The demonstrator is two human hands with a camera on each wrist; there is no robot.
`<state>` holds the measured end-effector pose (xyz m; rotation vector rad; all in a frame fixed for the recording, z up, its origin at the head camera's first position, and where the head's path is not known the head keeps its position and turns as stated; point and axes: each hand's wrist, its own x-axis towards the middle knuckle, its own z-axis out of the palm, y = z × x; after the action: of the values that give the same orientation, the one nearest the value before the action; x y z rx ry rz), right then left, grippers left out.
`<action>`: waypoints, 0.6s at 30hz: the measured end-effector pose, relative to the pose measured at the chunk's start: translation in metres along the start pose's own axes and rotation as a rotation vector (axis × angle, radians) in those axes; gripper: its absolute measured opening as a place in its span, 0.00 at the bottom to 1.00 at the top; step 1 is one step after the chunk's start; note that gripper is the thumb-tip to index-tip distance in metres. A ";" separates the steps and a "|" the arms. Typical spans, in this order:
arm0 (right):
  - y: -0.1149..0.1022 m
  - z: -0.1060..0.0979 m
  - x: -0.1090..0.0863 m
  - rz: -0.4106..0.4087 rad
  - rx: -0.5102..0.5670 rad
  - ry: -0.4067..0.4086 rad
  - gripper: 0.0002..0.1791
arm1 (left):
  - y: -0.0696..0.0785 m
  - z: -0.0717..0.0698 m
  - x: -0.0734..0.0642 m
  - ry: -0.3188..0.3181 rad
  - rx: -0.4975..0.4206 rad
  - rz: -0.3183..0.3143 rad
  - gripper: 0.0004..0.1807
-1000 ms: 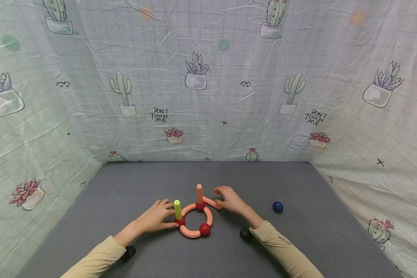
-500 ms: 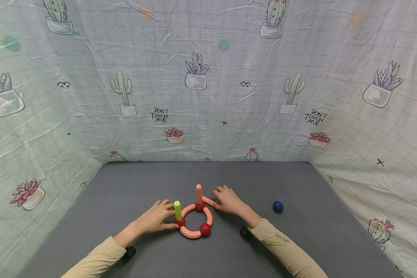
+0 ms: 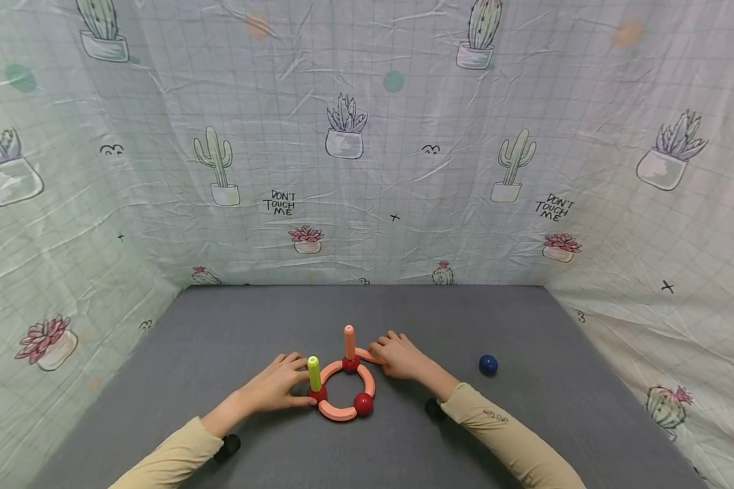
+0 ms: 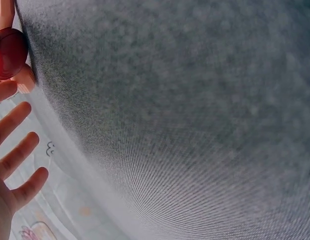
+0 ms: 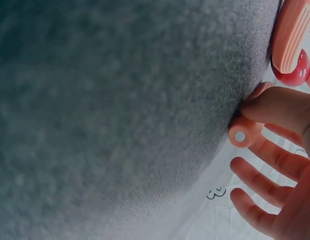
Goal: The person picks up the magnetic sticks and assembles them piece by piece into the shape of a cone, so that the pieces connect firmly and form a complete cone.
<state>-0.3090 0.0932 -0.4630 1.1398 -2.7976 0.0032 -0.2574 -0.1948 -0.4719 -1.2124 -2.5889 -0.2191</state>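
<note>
In the head view a ring of curved salmon-orange magnetic sticks (image 3: 338, 413) joined by red balls (image 3: 363, 404) lies on the table. My left hand (image 3: 275, 384) holds the left red ball (image 3: 318, 394) between thumb and index finger; its other fingers are spread. A yellow-green stick (image 3: 314, 373) stands upright on that ball. An upright orange stick (image 3: 349, 341) rises from the back red ball (image 3: 351, 365). Beside that ball, my right hand (image 3: 402, 356) pinches another orange stick (image 3: 367, 355). The right wrist view shows this stick's end (image 5: 240, 136), with a silvery disc, below the thumb.
A blue ball (image 3: 488, 365) sits alone to the right on the grey table (image 3: 269, 312). Black wrist-worn pieces (image 3: 227, 448) show under both forearms. A cactus-print cloth (image 3: 367, 251) walls in the table at the back and both sides.
My right hand has moved a little left and its fingers have closed on the outer orange stick, which has swung slightly. The left hand stays at its red ball; the ring has barely shifted.
</note>
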 end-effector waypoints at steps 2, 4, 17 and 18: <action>0.000 0.000 -0.001 0.007 -0.007 -0.016 0.19 | 0.000 0.000 0.000 0.002 -0.002 0.000 0.16; 0.002 -0.001 -0.003 0.018 -0.017 -0.031 0.19 | -0.001 -0.001 0.001 0.002 -0.004 0.002 0.17; 0.008 -0.004 -0.011 0.058 0.000 -0.077 0.14 | -0.002 -0.003 0.003 -0.081 0.000 -0.006 0.22; 0.007 -0.004 -0.011 0.042 0.006 -0.065 0.14 | -0.001 -0.003 0.003 -0.085 -0.001 -0.007 0.22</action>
<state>-0.3058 0.1064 -0.4595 1.1012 -2.8795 -0.0225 -0.2599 -0.1942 -0.4676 -1.2387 -2.6663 -0.1731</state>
